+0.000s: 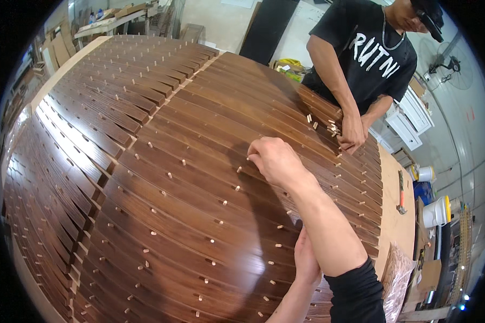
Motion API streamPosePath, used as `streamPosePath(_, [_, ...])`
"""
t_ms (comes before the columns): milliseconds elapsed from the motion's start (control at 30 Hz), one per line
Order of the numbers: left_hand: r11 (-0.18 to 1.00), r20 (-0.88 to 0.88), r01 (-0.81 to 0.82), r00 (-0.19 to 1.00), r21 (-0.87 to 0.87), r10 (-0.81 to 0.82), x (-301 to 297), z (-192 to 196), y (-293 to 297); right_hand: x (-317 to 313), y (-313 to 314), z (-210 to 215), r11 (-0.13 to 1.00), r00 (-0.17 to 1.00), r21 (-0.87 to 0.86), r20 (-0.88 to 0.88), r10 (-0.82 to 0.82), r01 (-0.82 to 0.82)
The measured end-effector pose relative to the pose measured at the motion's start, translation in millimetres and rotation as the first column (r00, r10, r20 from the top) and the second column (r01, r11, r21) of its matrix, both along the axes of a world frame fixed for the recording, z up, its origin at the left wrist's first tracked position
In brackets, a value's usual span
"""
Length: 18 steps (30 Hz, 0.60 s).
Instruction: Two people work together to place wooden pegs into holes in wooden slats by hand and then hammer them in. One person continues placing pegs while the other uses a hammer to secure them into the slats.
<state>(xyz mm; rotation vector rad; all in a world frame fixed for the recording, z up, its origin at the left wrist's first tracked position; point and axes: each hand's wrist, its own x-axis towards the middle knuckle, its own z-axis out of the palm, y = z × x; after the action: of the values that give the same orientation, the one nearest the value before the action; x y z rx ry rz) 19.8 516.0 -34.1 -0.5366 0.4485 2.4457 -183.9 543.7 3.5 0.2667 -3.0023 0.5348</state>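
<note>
While right hand (275, 160) pins dowel (249, 158), planks (199, 215) crowd

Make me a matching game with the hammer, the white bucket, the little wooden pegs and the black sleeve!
Things:
1. hammer
2. white bucket
3. little wooden pegs
4. black sleeve

Places:
A. stuck upright in the dark slats
B. lying on the pale board at the right
C. on the forearm at the bottom edge
D. beyond the board's right edge

Pairs: 1-B, 2-D, 3-A, 4-C
</note>
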Motion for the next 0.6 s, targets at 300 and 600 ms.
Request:
streamPosePath(300, [0.999, 0.078, 0.039, 0.996, -0.032, -0.036, 2, 5, 0, -13, -10, 2, 0.975, 0.998, 0.213, 0.015, 0.061, -0.062])
streamPosePath(600, [0.897, 0.045, -0.043, 0.999, 0.439, 0.026, 29, -124, 40, -12, -16, -6, 0.992, 0.995, 0.105, 0.062, -0.076, 0.069])
